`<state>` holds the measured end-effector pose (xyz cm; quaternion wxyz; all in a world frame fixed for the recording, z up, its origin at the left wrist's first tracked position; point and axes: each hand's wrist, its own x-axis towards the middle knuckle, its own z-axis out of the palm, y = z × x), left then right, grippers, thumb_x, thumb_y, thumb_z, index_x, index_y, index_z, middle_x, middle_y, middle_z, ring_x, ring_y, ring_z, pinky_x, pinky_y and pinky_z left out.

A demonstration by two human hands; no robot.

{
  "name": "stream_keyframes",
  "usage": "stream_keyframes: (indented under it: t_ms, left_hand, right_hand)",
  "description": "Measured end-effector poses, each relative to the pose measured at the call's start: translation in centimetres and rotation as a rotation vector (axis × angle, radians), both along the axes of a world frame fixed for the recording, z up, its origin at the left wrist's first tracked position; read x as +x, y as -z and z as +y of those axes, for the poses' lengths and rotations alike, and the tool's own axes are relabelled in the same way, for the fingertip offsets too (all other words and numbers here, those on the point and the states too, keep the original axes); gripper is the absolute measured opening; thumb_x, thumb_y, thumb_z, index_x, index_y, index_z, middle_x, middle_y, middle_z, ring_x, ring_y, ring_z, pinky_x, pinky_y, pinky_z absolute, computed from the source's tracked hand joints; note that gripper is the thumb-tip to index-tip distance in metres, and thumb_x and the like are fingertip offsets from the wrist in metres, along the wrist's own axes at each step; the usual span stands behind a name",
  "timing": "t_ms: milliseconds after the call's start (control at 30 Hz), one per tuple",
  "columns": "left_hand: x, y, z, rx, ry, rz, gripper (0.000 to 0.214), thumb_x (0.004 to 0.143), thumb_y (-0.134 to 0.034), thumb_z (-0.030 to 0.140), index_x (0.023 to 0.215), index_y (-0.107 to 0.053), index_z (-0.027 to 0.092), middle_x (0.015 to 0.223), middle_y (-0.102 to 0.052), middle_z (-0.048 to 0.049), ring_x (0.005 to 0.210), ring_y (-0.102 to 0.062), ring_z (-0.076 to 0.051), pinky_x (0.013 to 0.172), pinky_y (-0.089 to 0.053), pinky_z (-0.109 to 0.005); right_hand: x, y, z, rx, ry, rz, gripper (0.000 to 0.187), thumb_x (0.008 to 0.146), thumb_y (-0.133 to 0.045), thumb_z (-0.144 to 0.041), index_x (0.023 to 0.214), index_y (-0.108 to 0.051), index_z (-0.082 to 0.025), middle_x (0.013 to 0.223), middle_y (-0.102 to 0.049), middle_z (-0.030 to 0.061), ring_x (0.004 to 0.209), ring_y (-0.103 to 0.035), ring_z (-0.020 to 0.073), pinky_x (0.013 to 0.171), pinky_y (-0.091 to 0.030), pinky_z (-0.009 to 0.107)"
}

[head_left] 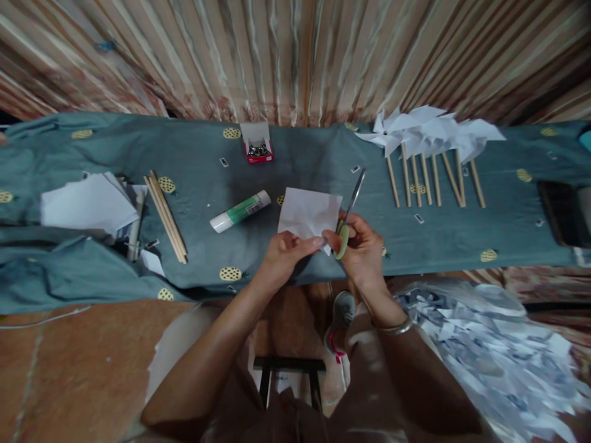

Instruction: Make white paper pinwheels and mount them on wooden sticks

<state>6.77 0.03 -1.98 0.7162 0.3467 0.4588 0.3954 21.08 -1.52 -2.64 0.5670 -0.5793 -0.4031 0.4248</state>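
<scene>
My left hand [282,253] pinches the near edge of a white paper square [308,213] held over the table. My right hand [361,246] grips scissors [349,212] with green handles; the blades point away from me, along the paper's right edge. Whether the blades touch the paper I cannot tell. A glue stick [240,211] with a green label lies on its side just left of the paper.
A teal cloth with yellow patterns covers the table [92,154]. Several finished paper pinwheels [429,138] on wooden sticks lie at the right. Loose sticks [166,215] and a paper stack [85,206] lie left. A small red box [257,147] of pins sits behind. Paper scraps [484,344] pile on the floor.
</scene>
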Motion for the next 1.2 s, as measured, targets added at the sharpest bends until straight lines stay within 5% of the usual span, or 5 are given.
stream_keyframes:
  t_ms: [200, 467, 800, 1200]
  left_hand:
    - [0.6, 0.2, 0.0, 0.063, -0.209, -0.007, 0.023, 0.062, -0.08, 0.028, 0.08, -0.071, 0.018, 0.095, -0.074, -0.0035, 0.085, -0.068, -0.019, 0.082, -0.053, -0.032]
    - [-0.1, 0.4, -0.3, 0.029, -0.252, 0.105, 0.033, 0.057, -0.084, 0.033, 0.08, -0.071, 0.014, 0.08, -0.074, -0.0058, 0.067, -0.064, -0.018, 0.064, -0.053, -0.031]
    - [-1.5, -0.7, 1.1, 0.184, -0.385, 0.001, 0.026, 0.062, -0.079, 0.029, 0.084, -0.072, 0.017, 0.097, -0.075, -0.0059, 0.092, -0.067, -0.021, 0.085, -0.054, -0.035]
    - [-2.7, -1.0, 1.1, 0.151, -0.442, -0.036, 0.03, 0.06, -0.08, 0.027, 0.087, -0.07, 0.018, 0.096, -0.075, -0.0044, 0.09, -0.068, -0.021, 0.078, -0.054, -0.032]
  right_hand:
    - [-0.7, -0.2, -0.3, -0.047, -0.02, 0.102, 0.044, 0.058, -0.086, -0.04, 0.093, -0.064, -0.025, 0.058, -0.059, -0.0092, 0.055, -0.055, 0.0113, 0.057, -0.05, 0.026]
    - [-0.6, -0.7, -0.9, -0.075, -0.01, 0.175, 0.044, 0.053, -0.09, -0.036, 0.088, -0.066, -0.024, 0.067, -0.068, -0.0074, 0.057, -0.056, 0.0099, 0.057, -0.049, 0.024]
    - [0.5, -2.0, -3.4, -0.127, -0.421, 0.048, 0.04, 0.074, -0.074, -0.056, 0.093, -0.07, -0.021, 0.065, -0.067, -0.0019, 0.056, -0.061, 0.0114, 0.056, -0.053, 0.025]
    - [1.6, -1.1, -4.9, -0.27, -0.724, 0.135, 0.036, 0.076, -0.078, -0.044, 0.102, -0.072, -0.02, 0.069, -0.069, -0.0004, 0.06, -0.062, 0.0107, 0.056, -0.051, 0.022]
